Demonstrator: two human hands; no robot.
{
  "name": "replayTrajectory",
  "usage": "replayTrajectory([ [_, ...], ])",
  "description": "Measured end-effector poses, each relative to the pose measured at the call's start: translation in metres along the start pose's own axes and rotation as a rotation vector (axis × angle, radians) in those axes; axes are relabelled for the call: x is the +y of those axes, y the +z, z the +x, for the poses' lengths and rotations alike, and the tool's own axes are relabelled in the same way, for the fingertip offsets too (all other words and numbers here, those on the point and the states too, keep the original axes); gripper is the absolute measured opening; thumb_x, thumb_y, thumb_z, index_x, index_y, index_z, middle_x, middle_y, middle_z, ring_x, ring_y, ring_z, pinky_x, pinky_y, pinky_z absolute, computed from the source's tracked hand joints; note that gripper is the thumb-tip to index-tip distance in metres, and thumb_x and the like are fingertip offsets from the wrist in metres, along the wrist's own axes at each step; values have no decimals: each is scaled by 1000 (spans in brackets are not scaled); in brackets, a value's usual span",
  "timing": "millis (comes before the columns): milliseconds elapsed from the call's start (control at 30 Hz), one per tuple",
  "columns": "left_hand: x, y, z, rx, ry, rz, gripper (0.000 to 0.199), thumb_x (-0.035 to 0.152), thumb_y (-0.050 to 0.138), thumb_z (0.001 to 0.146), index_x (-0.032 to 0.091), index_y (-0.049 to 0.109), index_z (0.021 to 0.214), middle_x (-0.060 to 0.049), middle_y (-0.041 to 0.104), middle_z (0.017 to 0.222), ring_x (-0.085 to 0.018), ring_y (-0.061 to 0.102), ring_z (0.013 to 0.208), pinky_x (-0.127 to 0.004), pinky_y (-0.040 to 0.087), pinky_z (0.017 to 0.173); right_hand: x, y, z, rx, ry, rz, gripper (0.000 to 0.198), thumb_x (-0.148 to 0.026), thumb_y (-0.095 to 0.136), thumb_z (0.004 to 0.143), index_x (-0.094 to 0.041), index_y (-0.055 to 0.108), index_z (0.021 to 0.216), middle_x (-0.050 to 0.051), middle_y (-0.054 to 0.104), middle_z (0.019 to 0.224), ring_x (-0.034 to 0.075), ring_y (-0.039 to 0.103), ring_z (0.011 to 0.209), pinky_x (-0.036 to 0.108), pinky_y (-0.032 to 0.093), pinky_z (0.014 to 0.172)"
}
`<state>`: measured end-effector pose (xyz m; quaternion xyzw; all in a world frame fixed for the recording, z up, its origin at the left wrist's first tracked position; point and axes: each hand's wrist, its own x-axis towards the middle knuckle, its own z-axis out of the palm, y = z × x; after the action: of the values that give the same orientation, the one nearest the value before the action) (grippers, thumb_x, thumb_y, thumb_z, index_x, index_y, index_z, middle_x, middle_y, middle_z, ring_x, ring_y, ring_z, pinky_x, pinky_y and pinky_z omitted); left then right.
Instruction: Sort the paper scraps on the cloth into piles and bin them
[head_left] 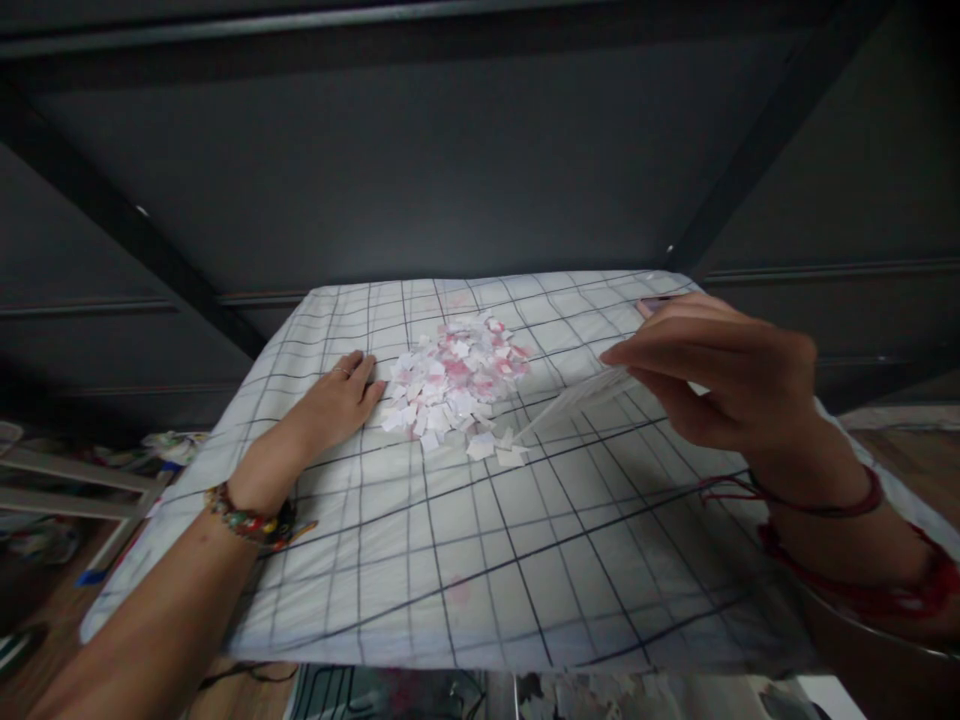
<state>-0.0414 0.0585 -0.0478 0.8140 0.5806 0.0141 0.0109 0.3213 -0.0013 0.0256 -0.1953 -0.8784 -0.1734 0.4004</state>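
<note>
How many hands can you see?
2: the left hand rests on the checked tablecloth, beside the paper scraps; the right hand, farther right, pinches a thin whitish strip. No others show.

You are most likely in a room of a home; exact room type undetermined. Evidence: your counter is spread with a white checked cloth, household in style, hanging over its edges. You face large dark panels set in a dark frame, close behind the far edge. Floor at your right and left: brown, wood-look. At your left, a pale railed piece of furniture, possibly a chair, with assorted belongings around it, blurred. Below your near edge: a dark cable and mixed clutter, unidentified.
</note>
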Motion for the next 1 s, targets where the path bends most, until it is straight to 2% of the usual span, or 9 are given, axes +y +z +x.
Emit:
replayTrajectory([
  [233,9,-6,-1,-12,-9,19,58,35,22,91,-1,36,133,-20,40,137,-29,26,134,-42,25,110,0,-1,0,-63,-6,-51,29,-2,48,76,-22,56,95,1,61,71,17,56,63,34,46,61],
  [433,13,-8,1,-25,-46,15,62,38,20,91,-5,33,134,-23,37,138,-31,28,133,-41,25,110,1,1,-1,-40,-7,-132,29,-1,46,76,-21,55,94,0,62,69,15,54,61,33,44,60],
  [667,13,-7,-2,-30,-58,9,61,37,21,91,-4,32,136,-23,35,139,-30,28,133,-41,24,110,2,-1,-3,-49,27,-166,29,-2,47,77,-25,55,93,-1,62,69,16,56,61,33,44,59],
  [800,10,-5,-2,-23,-58,7,61,38,20,91,-2,32,136,-22,35,139,-31,31,132,-41,26,109,3,-4,-5,-76,19,-100,28,-2,49,75,-24,56,92,-2,59,64,16,56,59,33,46,58],
  [1000,5,0,1,16,-19,0,58,38,21,92,2,36,134,-19,42,135,-29,31,132,-44,28,108,2,-3,-3,-61,62,-144,27,-3,48,76,-24,56,90,-1,61,67,17,57,62,33,46,60],
])
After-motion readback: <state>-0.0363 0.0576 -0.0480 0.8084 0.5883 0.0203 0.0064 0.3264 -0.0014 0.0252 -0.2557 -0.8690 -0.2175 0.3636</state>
